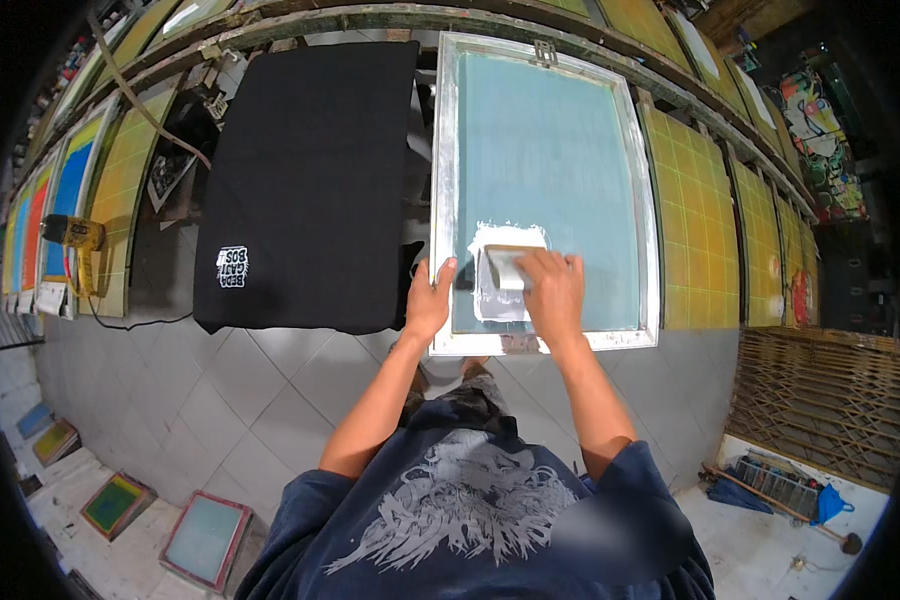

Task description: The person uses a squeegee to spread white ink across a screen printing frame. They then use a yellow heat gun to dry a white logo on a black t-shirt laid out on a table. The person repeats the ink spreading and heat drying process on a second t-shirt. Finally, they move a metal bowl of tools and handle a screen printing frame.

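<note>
Head view is showing a person's two hands working at a screen-printing frame (pixel 447 180), a white-edged rectangle lying right of centre. Its blue-green mesh (pixel 540 150) is filling the space inside the rails, and a metal hinge (pixel 544 53) is sitting at its far edge. The right hand (pixel 555 288) is closing around the right part of a squeegee (pixel 507 272), fingers curling over the handle and knuckles facing up. That squeegee is resting on the near part of the mesh, its pale metal face leaning in white ink (pixel 502 233). Bright, ragged-edged ink is lying beyond and to the left of it, while a duller patch is showing on its near side.

The left hand (pixel 427 305) is holding the left rail near the frame's near corner, thumb lying over the top and fingers along the outer side; how tightly they are pressing, I cannot tell.

Just left of that hand, a black cloth (pixel 305 170) is lying flat, carrying a small white print (pixel 233 268) at its near left corner. Farther left, a yellow and black heat gun (pixel 87 240) is trailing a cord (pixel 135 327) toward the cloth. Yellow boards (pixel 690 220) with grid lines are standing in a row to the right of the frame. Grey tiles (pixel 290 375) are covering the floor below, and a red-edged screen (pixel 208 540) is lying at the lower left.
</note>
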`<move>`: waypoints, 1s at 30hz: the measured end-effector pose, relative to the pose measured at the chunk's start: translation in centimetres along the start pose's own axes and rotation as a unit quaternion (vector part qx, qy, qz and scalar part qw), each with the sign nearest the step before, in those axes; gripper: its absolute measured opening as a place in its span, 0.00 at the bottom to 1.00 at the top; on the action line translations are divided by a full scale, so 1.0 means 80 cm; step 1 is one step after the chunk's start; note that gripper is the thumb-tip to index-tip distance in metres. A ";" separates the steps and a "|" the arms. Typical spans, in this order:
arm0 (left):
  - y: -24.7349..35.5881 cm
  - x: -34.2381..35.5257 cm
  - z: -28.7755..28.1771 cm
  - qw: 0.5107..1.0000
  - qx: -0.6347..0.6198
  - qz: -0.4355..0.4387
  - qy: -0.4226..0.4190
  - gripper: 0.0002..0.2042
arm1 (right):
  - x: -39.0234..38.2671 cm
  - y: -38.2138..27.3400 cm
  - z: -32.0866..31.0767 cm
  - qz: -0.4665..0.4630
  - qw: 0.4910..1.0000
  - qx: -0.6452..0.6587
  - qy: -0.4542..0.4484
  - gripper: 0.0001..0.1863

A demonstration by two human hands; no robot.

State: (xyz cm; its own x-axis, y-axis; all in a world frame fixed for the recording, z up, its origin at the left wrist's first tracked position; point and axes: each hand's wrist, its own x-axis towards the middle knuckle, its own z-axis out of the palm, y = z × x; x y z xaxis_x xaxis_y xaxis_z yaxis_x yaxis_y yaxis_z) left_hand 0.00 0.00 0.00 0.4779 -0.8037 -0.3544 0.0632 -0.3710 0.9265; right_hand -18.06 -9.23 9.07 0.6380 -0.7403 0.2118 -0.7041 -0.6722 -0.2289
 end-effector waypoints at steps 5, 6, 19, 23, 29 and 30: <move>0.000 0.012 0.001 0.999 -0.022 0.024 0.017 0.27 | -0.089 -0.041 0.000 0.003 1.000 0.010 0.024 0.25; -0.002 0.013 0.001 1.000 -0.012 0.014 -0.002 0.27 | -0.100 -0.046 -0.001 0.007 0.999 0.013 0.032 0.25; -0.003 0.009 0.005 1.000 -0.014 0.010 0.014 0.27 | -0.105 -0.065 -0.016 0.005 0.999 -0.035 0.000 0.22; -0.010 0.010 0.005 1.000 -0.013 0.015 0.009 0.27 | -0.062 -0.022 0.026 -0.009 0.998 -0.039 0.044 0.24; 0.019 0.003 0.003 1.000 -0.020 0.002 -0.008 0.26 | 0.058 0.019 -0.027 -0.015 0.999 -0.018 -0.022 0.16; 0.021 0.007 0.000 1.000 -0.026 -0.006 -0.002 0.26 | 0.066 0.001 -0.052 -0.002 0.999 -0.008 -0.034 0.13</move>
State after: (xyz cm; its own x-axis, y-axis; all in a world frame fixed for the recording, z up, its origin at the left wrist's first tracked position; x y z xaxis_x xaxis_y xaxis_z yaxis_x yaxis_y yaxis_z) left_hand 0.36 -1.09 1.38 0.4725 -0.8013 -0.3670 0.1142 -0.3572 0.9270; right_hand -16.00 -13.17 14.12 0.6597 -0.7368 0.1481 -0.7063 -0.6752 -0.2127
